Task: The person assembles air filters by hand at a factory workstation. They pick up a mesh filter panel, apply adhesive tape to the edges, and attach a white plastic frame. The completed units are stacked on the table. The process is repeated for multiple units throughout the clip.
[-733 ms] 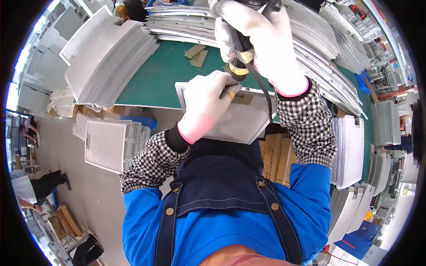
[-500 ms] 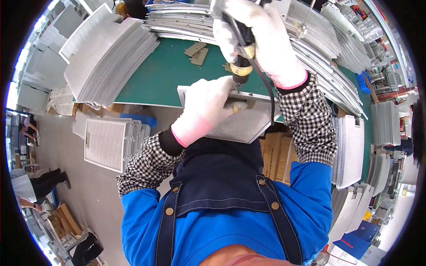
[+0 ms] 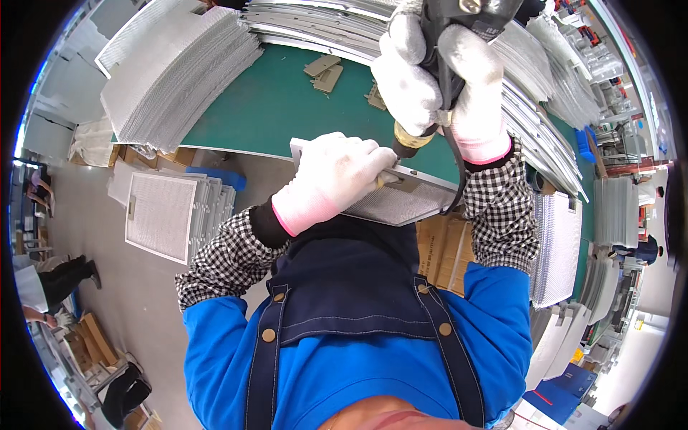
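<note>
My right hand (image 3: 469,75), in a white work glove, is wrapped round a black power screwdriver (image 3: 473,14) with a cable. Its yellow and black nose (image 3: 412,140) points down at the top edge of a metal mesh filter panel (image 3: 405,201). Whether the bit touches the frame is hidden. My gloved left hand (image 3: 333,175) is closed over that same edge, just left of the tool's nose, its fingertips near a tan plate (image 3: 387,178) on the panel. The panel stands tilted between my apron and the edge of the green bench (image 3: 287,93).
Tall stacks of mesh panels (image 3: 172,79) stand on the bench at the left, with more panels (image 3: 308,32) along the back and right. Loose tan plates (image 3: 327,77) lie on the bench top. Panels (image 3: 161,215) lean at lower left; cardboard boxes (image 3: 448,251) sit under the bench.
The screwdriver and my right hand have shifted right and tilted over. Along the panel's top edge, the tool's nose is now farther right. My left hand keeps its hold on the panel.
</note>
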### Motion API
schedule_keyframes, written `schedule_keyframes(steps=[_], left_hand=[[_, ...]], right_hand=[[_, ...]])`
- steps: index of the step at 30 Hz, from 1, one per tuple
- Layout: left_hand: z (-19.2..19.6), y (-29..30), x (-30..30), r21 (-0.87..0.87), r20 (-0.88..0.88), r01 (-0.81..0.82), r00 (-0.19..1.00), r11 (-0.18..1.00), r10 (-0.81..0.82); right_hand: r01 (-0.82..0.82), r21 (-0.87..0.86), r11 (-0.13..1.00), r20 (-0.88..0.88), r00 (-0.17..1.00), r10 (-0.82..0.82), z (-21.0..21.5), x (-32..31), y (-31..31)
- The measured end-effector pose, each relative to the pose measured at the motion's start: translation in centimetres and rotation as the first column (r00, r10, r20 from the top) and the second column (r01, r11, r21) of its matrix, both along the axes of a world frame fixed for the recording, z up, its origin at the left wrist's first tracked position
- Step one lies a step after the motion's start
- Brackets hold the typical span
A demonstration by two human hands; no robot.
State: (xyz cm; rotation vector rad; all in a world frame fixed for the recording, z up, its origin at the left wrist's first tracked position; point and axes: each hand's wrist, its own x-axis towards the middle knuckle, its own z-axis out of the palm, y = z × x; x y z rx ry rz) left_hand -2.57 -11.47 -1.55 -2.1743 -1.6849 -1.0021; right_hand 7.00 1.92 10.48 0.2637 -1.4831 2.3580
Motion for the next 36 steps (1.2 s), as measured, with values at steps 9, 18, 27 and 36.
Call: schedule_keyframes(steps=[9, 18, 27, 36], left_hand=[[0.9, 0.9, -1.4, 0.169, 0.047, 0.01, 0.999, 0.986, -0.018], [-15.5, -4.2, -6.2, -0.373, 0.89, 0.195, 0.353, 0.907, 0.29], [-9.5, -5.0, -11.6, -0.401, 0.915, -0.17, -0.021, 0.9, 0.403], [-4.6, -12.5, -17.1, 0.048, 0.91, -0.684, 0.33, 0.728, 0.251]], right_hand=[[0.395, 0.188, 0.899, -0.118, 0.918, -0.378, 0.2, 1.6, 0.0], [0.817, 0.536, 0.211, -0.073, 0.294, -0.953, -1.1, 17.8, 1.2], [-0.225, 0.971, 0.074, 0.053, -0.096, -0.994, -19.5, 32.4, 8.9], [-0.481, 0.876, -0.021, -0.077, -0.096, -0.992, -26.0, 34.1, 18.0]])
